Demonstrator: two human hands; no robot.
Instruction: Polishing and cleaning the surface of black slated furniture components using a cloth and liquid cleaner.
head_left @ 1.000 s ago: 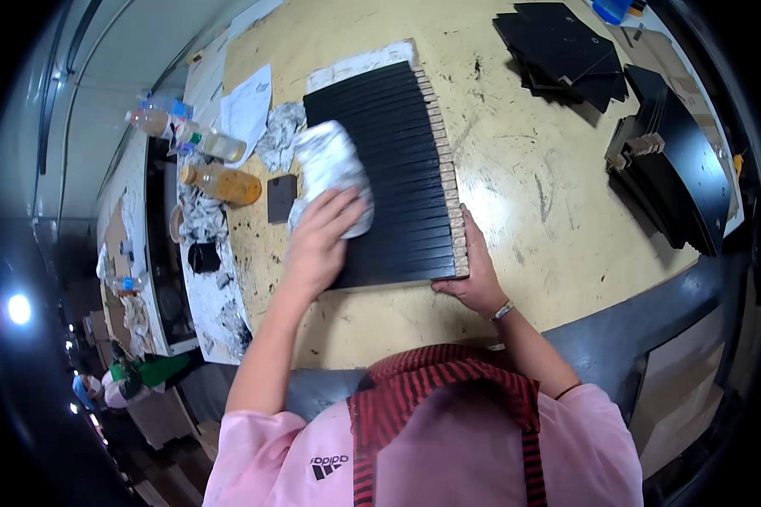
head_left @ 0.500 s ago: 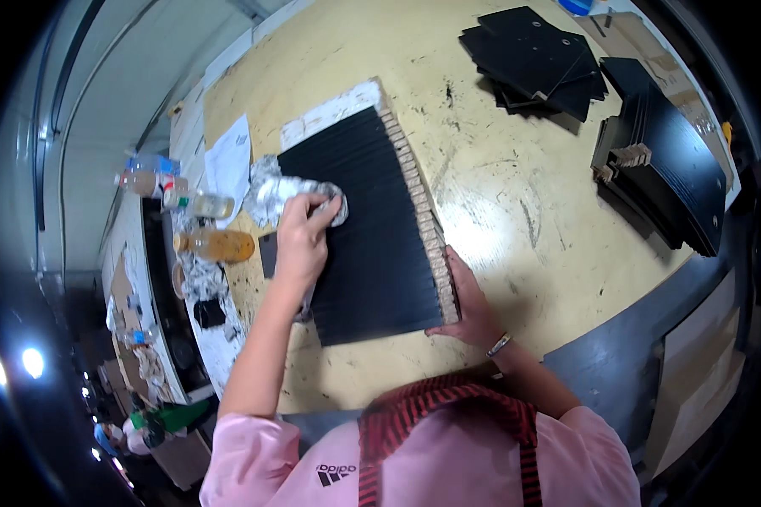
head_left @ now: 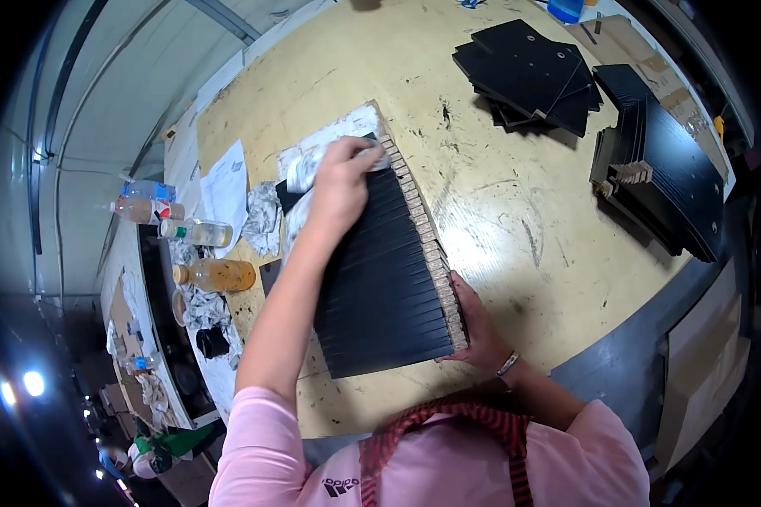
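Holding a white cloth (head_left: 303, 173) at the far end of a packed row of black panels (head_left: 380, 279), the left hand (head_left: 344, 182) is seen from the head camera with fingers bent, its grip closed on the bunched cloth. The right hand (head_left: 479, 334), its grip partly spread, cups the row's near right corner, thumb toward the near end and fingers along the ragged brown side. The panels sit mid-table, toward the near edge of the stained table (head_left: 550, 287), a white slab (head_left: 334, 128) showing past their far end.

A hard push could slide or fan the panels apart, since only the right hand is seen bracing them, and at one corner. Raw, uneven ends could snag the cloth, and a dirty fold could streak the black surface. A wide leftward sweep could catch the orange bottle (head_left: 220, 275) by the table's left edge.

That bottle looks largely filled with amber liquid. Just beyond it, a pale bottle (head_left: 199, 231) holds some yellowish liquid; the contents of two clear bottles (head_left: 144, 209) farther along are hard to tell. Near the table's far right corner is a blue container (head_left: 565, 10), its inside out of sight; fanned boards (head_left: 528, 72) lie short of it, and a stack (head_left: 672, 169) sits by the right edge.
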